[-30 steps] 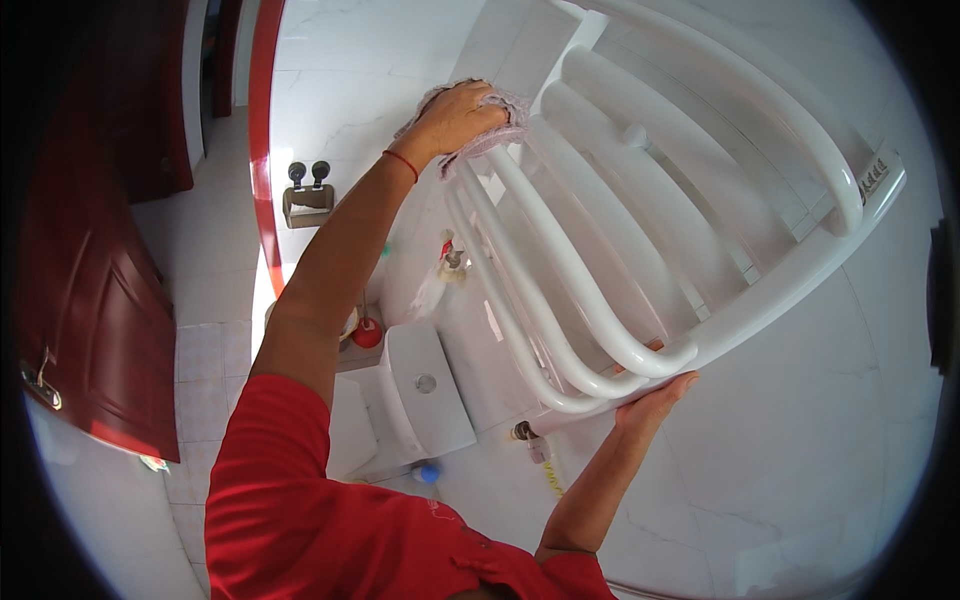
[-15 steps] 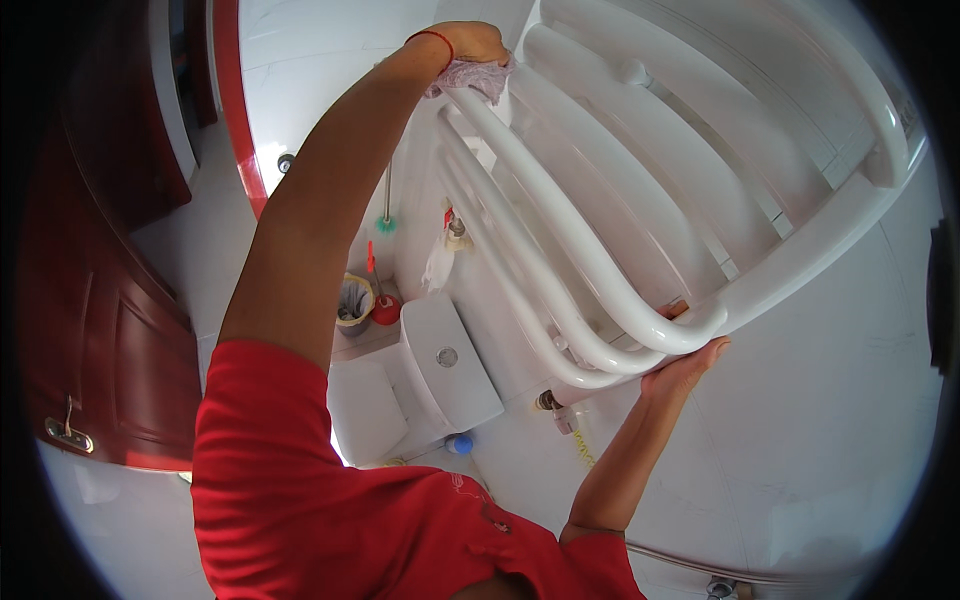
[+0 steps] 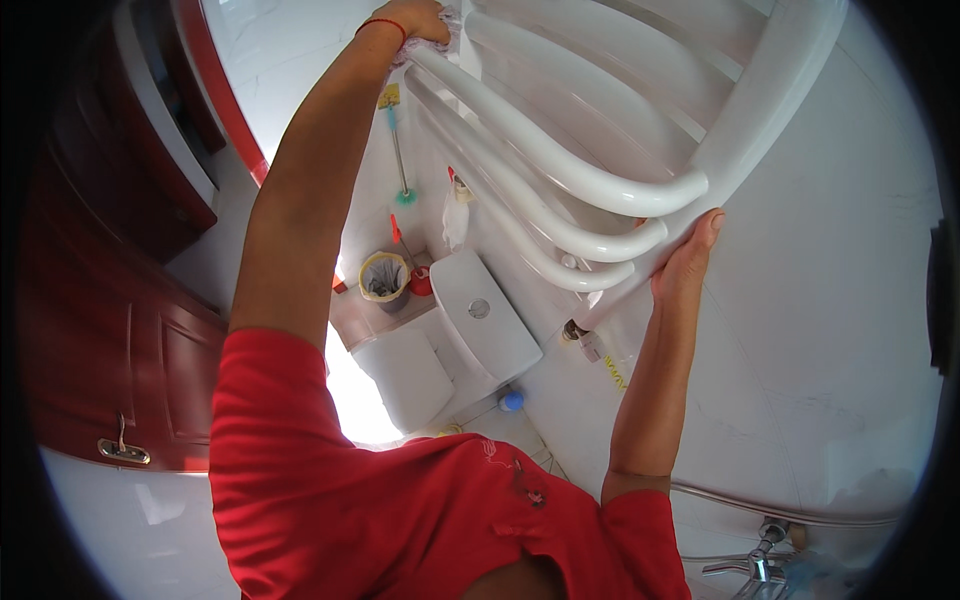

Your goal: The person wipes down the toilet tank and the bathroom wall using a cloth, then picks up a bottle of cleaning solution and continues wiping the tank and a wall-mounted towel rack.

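Observation:
A white towel radiator (image 3: 560, 175) with several curved bars fills the upper middle and right. At its far left end, my left hand (image 3: 418, 20), with a red cord on the wrist, closes on a crumpled pinkish cloth (image 3: 428, 48) and presses it against the end of the bars. My right hand (image 3: 688, 258) wraps round the lower part of the radiator's right upright. Its thumb shows on the outer side, while most of the fingers are hidden behind the upright.
Below stands a white toilet (image 3: 485, 310), with a lined waste bin (image 3: 385, 280) and a red plunger (image 3: 420, 281) beside it. A long-handled brush (image 3: 404, 194) hangs on the wall. At left is a dark red door (image 3: 130, 370); a metal tap (image 3: 765, 565) sits lower right.
The view has shifted, so the radiator and both hands appear higher and the tap has come into view. Each hand keeps its hold, the left on the cloth and the right on the upright.

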Available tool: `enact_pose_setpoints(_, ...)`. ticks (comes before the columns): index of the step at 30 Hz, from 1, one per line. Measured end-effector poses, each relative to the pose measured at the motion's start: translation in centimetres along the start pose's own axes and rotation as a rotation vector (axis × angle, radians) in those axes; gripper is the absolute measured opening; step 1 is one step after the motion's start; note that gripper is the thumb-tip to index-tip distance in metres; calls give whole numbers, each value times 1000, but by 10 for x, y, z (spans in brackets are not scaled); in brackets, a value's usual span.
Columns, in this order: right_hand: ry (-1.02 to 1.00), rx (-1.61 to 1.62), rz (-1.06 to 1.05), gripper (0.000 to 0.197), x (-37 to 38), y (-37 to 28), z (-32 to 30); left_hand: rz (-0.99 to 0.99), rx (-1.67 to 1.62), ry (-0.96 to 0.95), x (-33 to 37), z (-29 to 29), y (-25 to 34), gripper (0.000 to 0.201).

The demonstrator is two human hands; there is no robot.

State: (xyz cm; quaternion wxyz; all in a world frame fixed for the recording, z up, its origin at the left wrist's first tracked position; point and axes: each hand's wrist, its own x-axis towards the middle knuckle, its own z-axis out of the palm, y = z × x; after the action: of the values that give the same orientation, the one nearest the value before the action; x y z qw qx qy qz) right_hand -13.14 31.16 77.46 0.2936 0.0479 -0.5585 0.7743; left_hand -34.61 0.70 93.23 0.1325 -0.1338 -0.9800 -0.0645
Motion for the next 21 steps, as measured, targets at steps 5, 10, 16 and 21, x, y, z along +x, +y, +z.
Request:
enact_pose_setpoints(5,-10,6,29,67,0,6,5,-147,-35,62,22,13,-48,49)
enact_pose_setpoints(10,-60,-32,20,73,-2,0,6,-212,-180,175,-14,16,-24,50)
enact_pose_setpoints(16,-118,-57,1,77,-5,-1,14,-321,-286,365,-94,6,19,54)
enact_pose_setpoints(21,-74,-140,31,74,1,1,0,-227,-447,508,-152,13,88,54)
